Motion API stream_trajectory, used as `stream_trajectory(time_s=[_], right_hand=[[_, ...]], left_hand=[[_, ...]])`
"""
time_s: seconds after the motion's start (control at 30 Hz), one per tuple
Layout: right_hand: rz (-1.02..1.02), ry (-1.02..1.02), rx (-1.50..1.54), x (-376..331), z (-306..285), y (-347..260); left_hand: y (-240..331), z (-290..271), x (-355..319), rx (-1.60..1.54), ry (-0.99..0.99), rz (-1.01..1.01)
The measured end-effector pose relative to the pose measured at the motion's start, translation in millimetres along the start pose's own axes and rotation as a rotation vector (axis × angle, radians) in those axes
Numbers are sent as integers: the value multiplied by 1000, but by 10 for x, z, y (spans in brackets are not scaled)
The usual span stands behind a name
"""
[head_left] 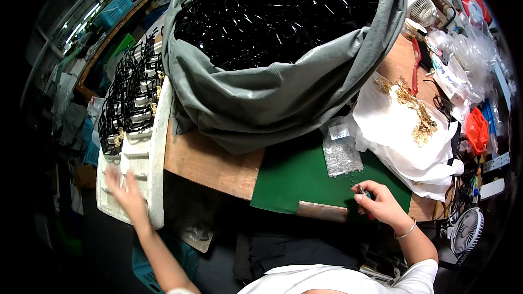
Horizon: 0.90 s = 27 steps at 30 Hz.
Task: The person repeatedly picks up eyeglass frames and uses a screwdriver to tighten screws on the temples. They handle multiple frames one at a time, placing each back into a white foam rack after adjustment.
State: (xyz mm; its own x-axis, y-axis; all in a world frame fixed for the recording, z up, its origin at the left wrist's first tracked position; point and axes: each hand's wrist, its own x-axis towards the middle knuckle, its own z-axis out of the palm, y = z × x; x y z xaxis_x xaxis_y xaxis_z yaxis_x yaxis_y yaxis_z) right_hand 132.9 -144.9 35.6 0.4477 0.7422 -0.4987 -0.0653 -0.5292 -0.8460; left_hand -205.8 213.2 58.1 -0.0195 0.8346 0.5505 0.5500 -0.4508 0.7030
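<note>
My left hand (128,195), blurred by motion, is over the near compartments of a white foam tray (158,185); its fingers look spread and hold nothing visible. Farther up the tray lie rows of glossy black eyeglass frames (131,98) with small gold-coloured bits. At the front of a green mat (289,171), my right hand (380,204) is closed round a small hand tool (368,195) with a red and teal handle; the fingers hide its exact kind. Just beyond that hand, tiny metal pieces (354,178) are scattered beside a clear plastic bag (342,155) of similar pieces.
A big grey cloth sack (261,98) heaped with black frames (278,16) dominates the wooden table. To its right, gold-coloured metal parts (422,128) rest on white sheeting (387,122). A small white fan (467,231) stands at the right; a teal crate (150,267) sits below the table.
</note>
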Motion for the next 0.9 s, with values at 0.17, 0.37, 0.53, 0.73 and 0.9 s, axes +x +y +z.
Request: stream_trajectory(time_s=[0.17,0.37,0.53,0.73,0.9], right_hand=[[-138,-13,-123,84,10,-172],[-129,50,-73,-35,-86,81],[-74,125,-9,-11,-145,67],[-176,75,-57,23,-108,74],[-135,93,0,55,-98,51]], left_hand=[[1918,1708,318,-657,-794,259],[2065,3050,594,-232,-1029,-104],[2042,3114,616,-349,-1055,-29],[2172,2678,496,-696,-831,59],[1918,2614,319,-1231,-1023,-451]])
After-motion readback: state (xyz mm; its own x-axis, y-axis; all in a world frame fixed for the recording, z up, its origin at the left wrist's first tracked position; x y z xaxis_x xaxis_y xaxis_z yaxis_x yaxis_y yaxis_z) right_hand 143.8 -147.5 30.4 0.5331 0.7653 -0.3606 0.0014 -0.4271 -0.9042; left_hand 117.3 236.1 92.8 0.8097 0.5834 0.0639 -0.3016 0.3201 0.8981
